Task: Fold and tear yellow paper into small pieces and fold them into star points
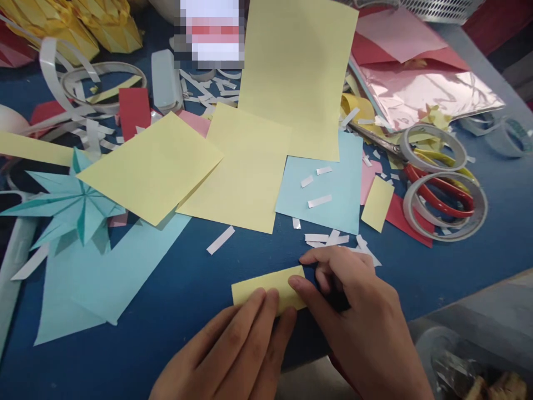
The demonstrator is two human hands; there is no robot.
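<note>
A folded strip of yellow paper [264, 283] lies on the blue table near its front edge. My left hand [233, 344] reaches in from below, its fingers close together and pressing the strip down from above; its thumb cannot be made out clearly. At the strip's right end is my right hand [353, 303]. Its thumb presses on the paper, and the index fingertip is by the far right corner, with the other fingers curled. Just beyond the right hand, white paper scraps [328, 239] lie on the table.
Yellow sheets [152, 166] and light blue paper [322, 183] spread behind the hands. A folded blue paper star [83, 194] sits at left. Tape rolls [483, 208] lie on red-handled scissors [441, 191] at right. A white stapler-like object [165, 80] stands farther back.
</note>
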